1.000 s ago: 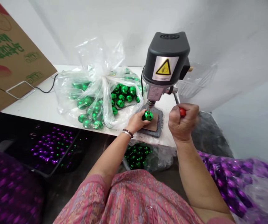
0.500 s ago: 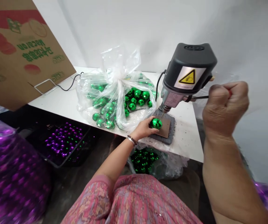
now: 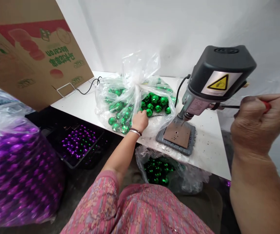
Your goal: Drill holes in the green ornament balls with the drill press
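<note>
My left hand (image 3: pixel 140 122) is at the mouth of a clear plastic bag (image 3: pixel 137 87), right beside shiny green faceted balls (image 3: pixel 150 112). Its fingers curl in on the far side, and whatever they grasp is hidden. On the right, my right hand (image 3: pixel 260 122) is wrapped around the feed lever (image 3: pixel 230 106) of a small bench drill press (image 3: pixel 224 70); a bit of red handle shows between the fingers. Beneath the thin drill bit (image 3: pixel 182 123) lies a brown board (image 3: pixel 177 134) with a small hole, on the grey base (image 3: pixel 191 146).
Below the table's front edge, another plastic bag (image 3: pixel 193 178) holds green balls. A large bag of purple balls (image 3: pixel 15 169) stands at left, near a black bin (image 3: pixel 74 164) with purple and green ones. A cardboard box (image 3: pixel 39 61) is at upper left. Dark specks dot the white table (image 3: pixel 210 139).
My left hand has left the drill base and moved left to the bag of green balls. The green ball it held under the bit is gone from there. My right hand still grips the lever.
</note>
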### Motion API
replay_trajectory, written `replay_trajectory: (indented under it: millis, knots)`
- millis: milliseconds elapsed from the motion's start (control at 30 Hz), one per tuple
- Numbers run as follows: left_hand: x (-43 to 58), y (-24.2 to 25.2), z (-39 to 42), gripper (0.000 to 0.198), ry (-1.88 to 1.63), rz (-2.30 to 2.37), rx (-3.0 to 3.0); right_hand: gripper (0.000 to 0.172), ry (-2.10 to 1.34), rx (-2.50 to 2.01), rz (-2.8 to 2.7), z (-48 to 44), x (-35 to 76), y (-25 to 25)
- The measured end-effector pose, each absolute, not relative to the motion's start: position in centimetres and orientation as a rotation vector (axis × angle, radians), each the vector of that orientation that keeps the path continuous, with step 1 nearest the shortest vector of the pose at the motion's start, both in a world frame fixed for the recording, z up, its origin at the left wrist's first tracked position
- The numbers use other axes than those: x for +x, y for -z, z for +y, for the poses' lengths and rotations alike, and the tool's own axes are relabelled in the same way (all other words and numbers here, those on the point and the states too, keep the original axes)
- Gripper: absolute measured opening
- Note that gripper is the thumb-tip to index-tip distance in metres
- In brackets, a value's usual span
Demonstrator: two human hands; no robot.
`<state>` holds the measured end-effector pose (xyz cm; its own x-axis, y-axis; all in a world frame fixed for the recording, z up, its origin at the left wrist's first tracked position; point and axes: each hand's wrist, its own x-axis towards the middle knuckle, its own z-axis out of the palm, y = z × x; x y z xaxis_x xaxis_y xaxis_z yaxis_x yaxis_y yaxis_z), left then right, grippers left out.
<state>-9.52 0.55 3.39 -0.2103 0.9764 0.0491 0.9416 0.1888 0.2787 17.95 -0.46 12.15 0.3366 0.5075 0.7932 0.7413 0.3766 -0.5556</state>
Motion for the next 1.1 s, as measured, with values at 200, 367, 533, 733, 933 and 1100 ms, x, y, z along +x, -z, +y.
replay_trajectory:
  millis: [200, 367, 533, 733, 933, 1100]
  knots:
    - [-10.8, -1.6, 1.3, 0.042, -0.077, 2.264, 1.913, 0.022, 0.1, -1.211, -1.255, -1.0, 17.3, -12.5]
    - [-9.7, -2.1, 0.5, 0.054, -0.194, 2.141, 1.996, 0.022, 0.102, -1.208, -1.246, -1.0, 17.2, -12.3]
    - [-6.7, -3.3, -1.9, 0.067, -1.054, 1.55, 1.48, 0.02, 0.1, -1.208, -1.238, -1.3, 17.1, -12.3]
    - [-3.9, -1.8, -4.9, 0.074, -1.123, 0.904, 0.75, 0.019, 0.051, -1.291, -1.238, -1.8, 16.8, -13.1]
    - [-4.6, -0.8, -4.2, 0.071, -1.088, 0.848, 0.647, 0.022, -0.151, -1.513, -1.244, -0.6, 16.6, -17.4]
    - [-4.7, -0.2, -3.5, 0.078, -1.085, 0.954, 0.771, 0.034, -0.197, -1.653, -1.309, 1.5, 17.2, -19.8]
